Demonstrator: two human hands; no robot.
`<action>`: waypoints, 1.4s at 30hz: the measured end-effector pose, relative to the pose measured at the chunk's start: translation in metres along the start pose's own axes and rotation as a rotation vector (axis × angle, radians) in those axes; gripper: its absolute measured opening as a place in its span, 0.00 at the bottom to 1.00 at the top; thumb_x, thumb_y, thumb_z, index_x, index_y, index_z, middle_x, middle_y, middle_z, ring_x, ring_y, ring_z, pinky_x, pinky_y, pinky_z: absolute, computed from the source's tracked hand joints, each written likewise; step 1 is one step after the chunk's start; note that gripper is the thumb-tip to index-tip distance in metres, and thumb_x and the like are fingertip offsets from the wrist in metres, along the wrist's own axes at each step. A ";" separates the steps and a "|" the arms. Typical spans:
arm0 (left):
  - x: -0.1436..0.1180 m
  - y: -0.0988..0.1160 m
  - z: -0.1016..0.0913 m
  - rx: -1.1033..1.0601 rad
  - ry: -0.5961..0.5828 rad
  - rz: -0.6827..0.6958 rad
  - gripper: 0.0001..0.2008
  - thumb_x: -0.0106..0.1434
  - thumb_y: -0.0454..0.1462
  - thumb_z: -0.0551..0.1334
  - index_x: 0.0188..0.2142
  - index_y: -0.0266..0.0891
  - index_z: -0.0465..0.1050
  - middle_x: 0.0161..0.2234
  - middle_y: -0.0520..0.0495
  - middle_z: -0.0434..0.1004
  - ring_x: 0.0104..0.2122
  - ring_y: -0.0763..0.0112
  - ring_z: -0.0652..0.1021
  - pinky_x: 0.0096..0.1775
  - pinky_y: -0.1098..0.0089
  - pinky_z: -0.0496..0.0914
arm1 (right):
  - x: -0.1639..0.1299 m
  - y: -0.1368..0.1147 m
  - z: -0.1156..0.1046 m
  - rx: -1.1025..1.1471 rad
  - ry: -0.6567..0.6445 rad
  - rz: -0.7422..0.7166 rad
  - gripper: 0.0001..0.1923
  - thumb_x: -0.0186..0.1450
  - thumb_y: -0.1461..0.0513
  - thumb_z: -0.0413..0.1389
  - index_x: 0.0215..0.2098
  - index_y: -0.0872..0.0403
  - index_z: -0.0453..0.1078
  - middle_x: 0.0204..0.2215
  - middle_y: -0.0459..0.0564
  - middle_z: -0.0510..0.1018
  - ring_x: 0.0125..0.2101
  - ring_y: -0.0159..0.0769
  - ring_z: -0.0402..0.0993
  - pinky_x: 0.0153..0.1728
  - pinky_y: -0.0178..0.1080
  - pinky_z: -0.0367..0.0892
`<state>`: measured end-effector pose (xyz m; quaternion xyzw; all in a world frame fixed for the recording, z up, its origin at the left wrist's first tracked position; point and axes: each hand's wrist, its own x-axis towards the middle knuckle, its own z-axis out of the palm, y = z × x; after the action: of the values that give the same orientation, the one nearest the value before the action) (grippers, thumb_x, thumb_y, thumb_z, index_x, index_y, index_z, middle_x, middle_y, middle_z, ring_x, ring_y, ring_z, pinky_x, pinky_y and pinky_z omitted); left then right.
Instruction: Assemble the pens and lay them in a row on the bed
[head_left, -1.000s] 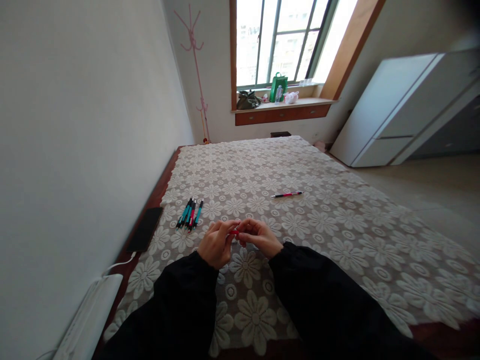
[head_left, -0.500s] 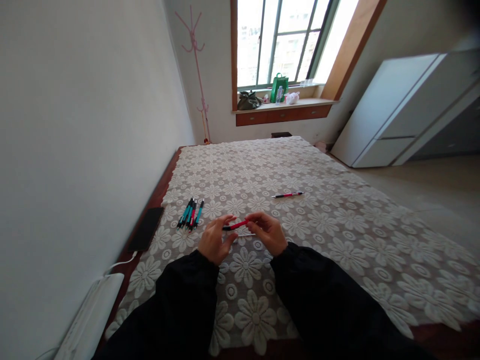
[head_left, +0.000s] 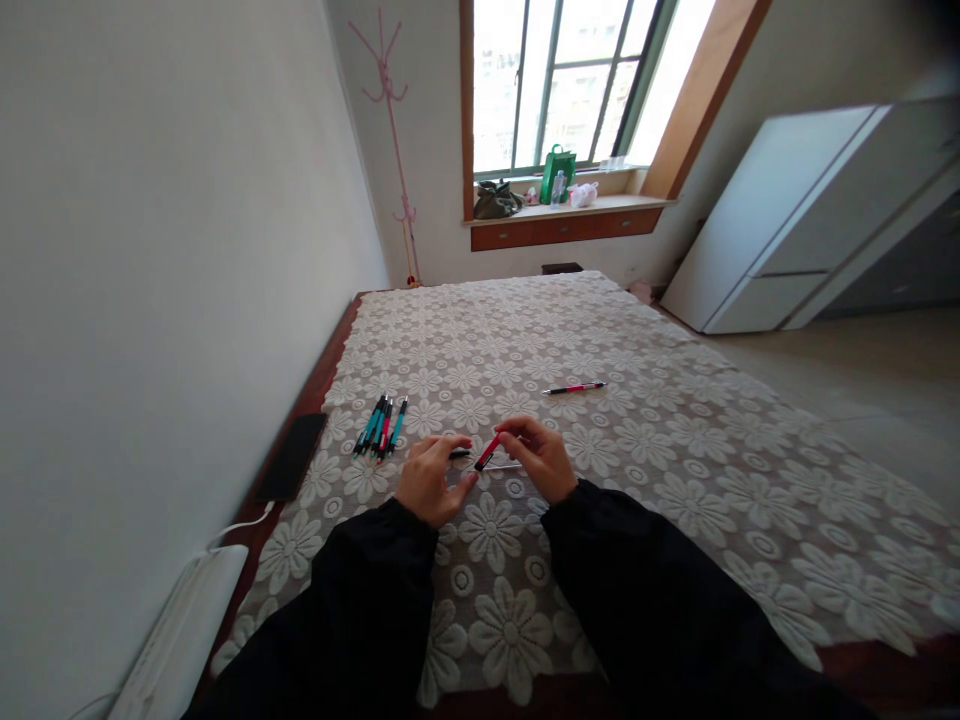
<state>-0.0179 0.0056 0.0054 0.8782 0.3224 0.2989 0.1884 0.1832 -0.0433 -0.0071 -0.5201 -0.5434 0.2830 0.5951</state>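
Note:
My right hand point(head_left: 541, 460) is closed in a pinch on a red pen barrel point(head_left: 491, 449), which slants down to the left and ends in black. Across from it, my left hand point(head_left: 430, 482) has its thumb and forefinger apart, with the thumb tip close to the barrel's lower end. A short black pen part point(head_left: 459, 454) shows at the curled fingers of this hand, which seem to hold it; their grip is partly hidden. Beneath the hands, a thin whitish rod point(head_left: 504, 466) lies on the lace tablecloth point(head_left: 491, 535).
Several teal pens and a red one form a group of pens point(head_left: 381, 428) at the left. Farther off lies a red and black pen point(head_left: 574, 388). A dark phone point(head_left: 292, 458) with a white cable rests at the table's left edge, beside the wall.
The red barrel has tipped from nearly level to a steep slant, its lower end swinging down. It now stands apart from the black part at my left hand.

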 end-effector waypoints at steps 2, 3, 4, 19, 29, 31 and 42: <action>0.000 0.001 0.000 0.010 0.002 0.006 0.21 0.55 0.36 0.68 0.48 0.43 0.70 0.46 0.45 0.77 0.49 0.56 0.75 0.50 0.56 0.69 | 0.000 -0.005 -0.001 -0.045 0.012 -0.060 0.09 0.65 0.55 0.58 0.38 0.52 0.73 0.34 0.49 0.78 0.29 0.34 0.71 0.29 0.38 0.67; 0.000 0.002 -0.001 0.015 0.005 0.007 0.21 0.55 0.36 0.68 0.48 0.43 0.70 0.45 0.45 0.78 0.49 0.56 0.75 0.50 0.56 0.69 | 0.000 -0.008 -0.002 -0.092 0.001 -0.124 0.08 0.65 0.56 0.58 0.38 0.52 0.73 0.33 0.49 0.77 0.30 0.35 0.72 0.31 0.39 0.68; 0.000 0.003 -0.001 0.019 0.006 0.010 0.21 0.54 0.36 0.68 0.48 0.43 0.71 0.45 0.45 0.78 0.48 0.56 0.75 0.50 0.56 0.69 | -0.001 -0.013 -0.003 -0.146 -0.022 -0.201 0.07 0.65 0.57 0.59 0.37 0.51 0.74 0.33 0.49 0.77 0.32 0.37 0.72 0.33 0.40 0.68; -0.001 0.004 -0.007 -0.103 0.047 0.056 0.16 0.58 0.31 0.56 0.46 0.40 0.73 0.43 0.43 0.77 0.47 0.58 0.73 0.49 0.57 0.67 | 0.002 -0.026 -0.010 -0.259 -0.026 -0.349 0.04 0.64 0.59 0.61 0.36 0.49 0.77 0.42 0.52 0.75 0.46 0.43 0.71 0.51 0.49 0.65; 0.000 0.005 -0.005 -0.120 0.069 0.094 0.15 0.70 0.41 0.51 0.44 0.41 0.76 0.41 0.44 0.79 0.46 0.60 0.74 0.49 0.59 0.68 | 0.002 -0.026 -0.008 -0.146 -0.092 -0.303 0.06 0.65 0.57 0.61 0.37 0.49 0.78 0.39 0.51 0.75 0.43 0.41 0.72 0.48 0.46 0.67; -0.001 0.007 -0.005 -0.113 0.061 0.115 0.13 0.69 0.41 0.54 0.44 0.41 0.76 0.41 0.44 0.80 0.47 0.59 0.75 0.49 0.58 0.68 | 0.001 -0.025 -0.007 -0.124 -0.100 -0.289 0.06 0.64 0.57 0.61 0.37 0.49 0.78 0.37 0.51 0.75 0.41 0.40 0.73 0.46 0.45 0.68; -0.003 0.002 0.003 -0.143 0.083 0.115 0.07 0.64 0.40 0.63 0.42 0.43 0.76 0.39 0.45 0.79 0.42 0.63 0.77 0.46 0.61 0.71 | -0.005 -0.023 0.004 -0.013 -0.195 -0.149 0.08 0.64 0.56 0.60 0.37 0.52 0.76 0.31 0.48 0.78 0.33 0.36 0.73 0.36 0.39 0.70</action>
<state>-0.0170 0.0017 0.0024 0.8666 0.2568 0.3674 0.2194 0.1731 -0.0534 0.0116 -0.4521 -0.6377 0.2839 0.5553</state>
